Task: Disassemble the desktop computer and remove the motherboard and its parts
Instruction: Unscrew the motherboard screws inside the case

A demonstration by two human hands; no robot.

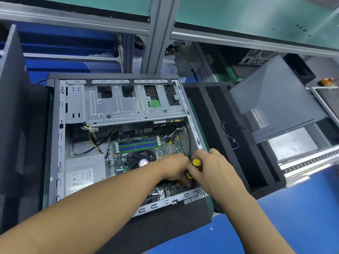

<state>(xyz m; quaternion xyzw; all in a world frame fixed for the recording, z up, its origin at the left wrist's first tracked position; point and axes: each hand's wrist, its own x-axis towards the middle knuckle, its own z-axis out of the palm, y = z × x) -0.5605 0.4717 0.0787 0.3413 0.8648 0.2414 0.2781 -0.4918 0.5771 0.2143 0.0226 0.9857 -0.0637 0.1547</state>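
Observation:
An open desktop case (56,143) lies on its side in front of me. Inside it sits the green motherboard (139,143) with blue and green memory slots and a black CPU fan (140,158). A yellow-and-black screwdriver (196,163) stands over the board's near right corner. My right hand (214,169) grips its handle. My left hand (174,167) reaches into the case and curls its fingers round the lower shaft, hiding the tip and the screw.
A grey power supply (82,173) fills the case's near left. A metal drive cage (132,103) spans the far side. Black foam trays (229,136) flank the case. The removed side panel (278,99) leans at the right, on a blue bench (302,217).

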